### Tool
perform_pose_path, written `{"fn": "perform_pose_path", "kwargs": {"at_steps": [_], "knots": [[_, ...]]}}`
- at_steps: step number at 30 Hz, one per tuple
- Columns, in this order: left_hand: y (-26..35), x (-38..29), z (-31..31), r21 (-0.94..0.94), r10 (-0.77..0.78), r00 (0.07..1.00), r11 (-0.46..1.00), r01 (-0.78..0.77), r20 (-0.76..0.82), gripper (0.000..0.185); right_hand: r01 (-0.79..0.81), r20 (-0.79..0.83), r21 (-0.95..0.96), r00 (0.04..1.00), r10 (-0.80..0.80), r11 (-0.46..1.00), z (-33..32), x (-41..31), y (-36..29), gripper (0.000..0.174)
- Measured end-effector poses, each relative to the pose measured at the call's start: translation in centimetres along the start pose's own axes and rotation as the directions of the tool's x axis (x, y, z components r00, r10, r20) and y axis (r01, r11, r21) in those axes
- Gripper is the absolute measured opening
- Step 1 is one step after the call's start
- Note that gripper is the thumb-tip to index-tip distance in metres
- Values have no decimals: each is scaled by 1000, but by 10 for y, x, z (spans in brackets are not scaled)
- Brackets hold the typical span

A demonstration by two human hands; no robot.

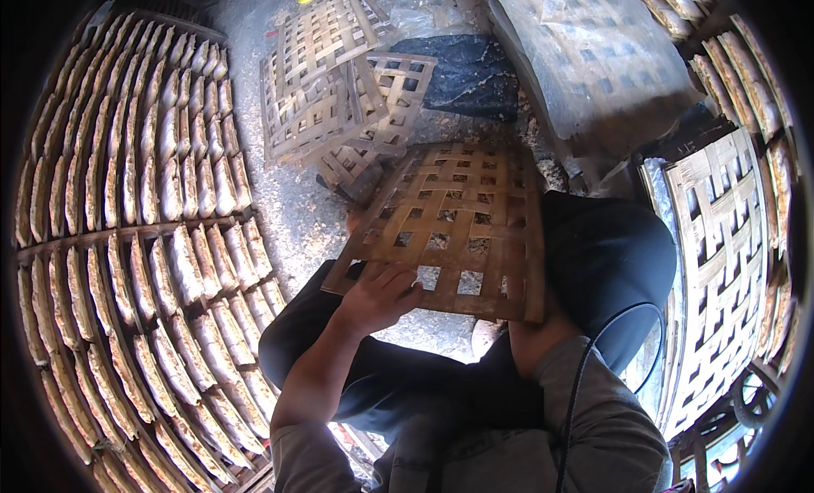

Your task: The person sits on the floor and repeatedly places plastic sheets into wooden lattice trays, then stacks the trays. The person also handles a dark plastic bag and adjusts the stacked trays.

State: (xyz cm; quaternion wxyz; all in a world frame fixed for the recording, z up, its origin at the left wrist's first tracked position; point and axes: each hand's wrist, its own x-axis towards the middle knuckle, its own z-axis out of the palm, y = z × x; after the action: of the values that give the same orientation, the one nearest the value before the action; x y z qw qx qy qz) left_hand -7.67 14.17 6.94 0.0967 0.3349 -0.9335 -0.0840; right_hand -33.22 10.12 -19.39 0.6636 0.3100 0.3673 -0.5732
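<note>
A woven bamboo lattice panel point(467, 216) with a wooden frame is held tilted above my lap, between my knees. My left hand point(381, 296) grips its near left edge, with the fingers bent over the lattice strips. My right hand point(537, 340) reaches beneath the panel's near right corner; only the wrist and part of the hand show, and the fingers are mostly hidden by the panel. Through the square openings I see the littered floor.
Several similar lattice panels point(327, 35) lie in a loose pile ahead, beside dark plastic sheeting point(470, 80). Translucent sheeting point(598, 60) covers a stack at the right. More panels point(718, 270) stand by my right knee. Racks of pale, brown-edged slabs point(184, 264) rise at the left.
</note>
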Motion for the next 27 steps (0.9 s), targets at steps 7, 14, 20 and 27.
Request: {"fn": "perform_pose_path", "kwargs": {"at_steps": [7,14,20,27], "knots": [[-3,-4,0,19,-44,998,999,45,-48,21,-22,54,45,998,19,999,10,-7,2,50],[-18,-9,-23,257,-62,987,961,99,-151,26,-133,367,156,928,68,979,54,1,10,54],[-37,-29,-100,-9,-376,728,891,454,-573,10,231,353,-317,929,-112,920,159,-26,28,64],[-4,-105,-191,-274,-510,267,753,598,-818,21,888,606,-439,407,-684,139,267,-137,19,60]]}}
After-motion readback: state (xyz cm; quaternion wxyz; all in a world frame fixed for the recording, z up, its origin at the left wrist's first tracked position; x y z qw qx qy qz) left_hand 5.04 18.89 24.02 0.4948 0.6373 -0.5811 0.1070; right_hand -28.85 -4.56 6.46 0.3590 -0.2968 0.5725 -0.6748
